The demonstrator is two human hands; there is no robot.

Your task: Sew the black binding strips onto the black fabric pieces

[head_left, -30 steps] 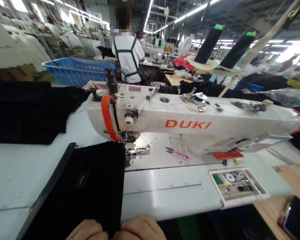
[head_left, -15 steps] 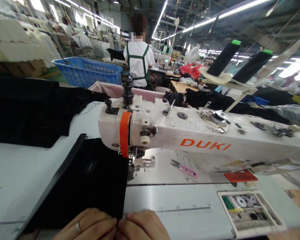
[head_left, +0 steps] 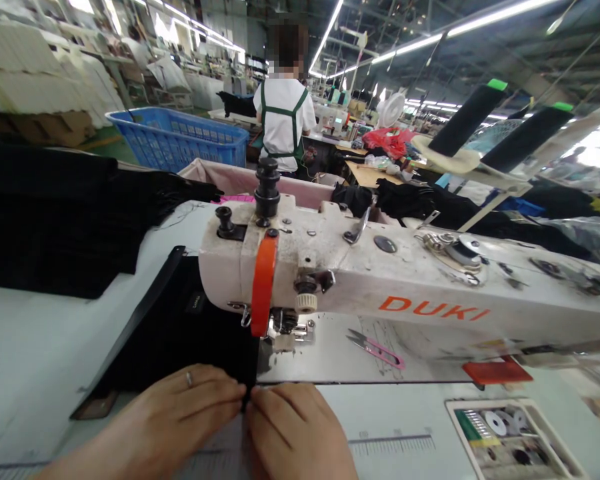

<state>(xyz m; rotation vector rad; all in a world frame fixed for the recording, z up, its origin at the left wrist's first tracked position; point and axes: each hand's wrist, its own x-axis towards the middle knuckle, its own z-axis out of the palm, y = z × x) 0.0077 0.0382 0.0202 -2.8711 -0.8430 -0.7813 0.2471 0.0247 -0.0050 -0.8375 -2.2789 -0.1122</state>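
A black fabric piece [head_left: 180, 347] with a small label lies on the pale table, its right edge running beside the presser foot [head_left: 286, 339] of the white sewing machine [head_left: 340, 273]. My left hand [head_left: 195, 407], with a ring on one finger, pinches the near edge of the cloth. Right beside it, my right hand [head_left: 295, 427] is closed on the same edge near the corner, fingertips almost touching the left ones. The fingertips and the fold of cloth between them are partly hidden.
Pink-handled thread snips [head_left: 380, 351] lie on the machine bed. A parts tray [head_left: 455, 427] with bobbins is set at the right. Black fabric [head_left: 50, 220] is piled at the left. Behind stand a blue basket [head_left: 180, 137] and a person in a white shirt [head_left: 283, 117].
Both hands have moved forward toward the machine, carrying the near edge of the black fabric with them. The view has shifted slightly.
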